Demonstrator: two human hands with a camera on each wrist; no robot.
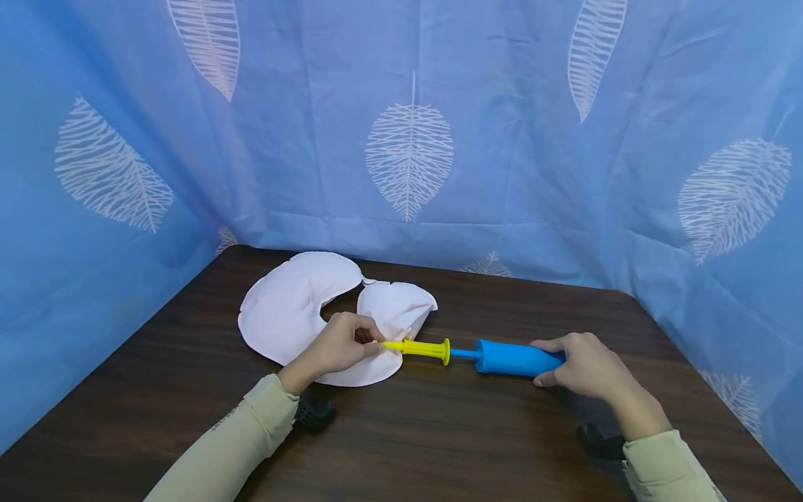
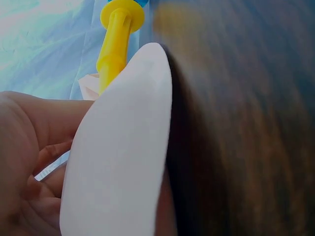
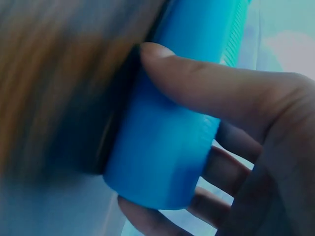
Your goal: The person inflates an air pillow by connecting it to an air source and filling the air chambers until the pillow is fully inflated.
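A white U-shaped inflatable neck pillow [image 1: 276,314] lies on the table, partly puffed up, with creases in its right arm. My left hand [image 1: 345,341] pinches the pillow's edge at the tip of the yellow nozzle of a hand pump [image 1: 517,358]; the fingers hide the exact joint. In the left wrist view a white flap of the pillow [image 2: 118,147] covers part of that hand. The pump's blue rod shows between the yellow end and the blue barrel. My right hand [image 1: 586,366] grips the barrel's right end, thumb on the near side and fingers on the far side.
The dark wooden table [image 1: 439,446] has rounded far corners. Blue curtains [image 1: 502,139] with white leaf prints hang behind it and along both sides. A dark wrist device [image 1: 315,413] sits under the left cuff, another [image 1: 599,443] by the right.
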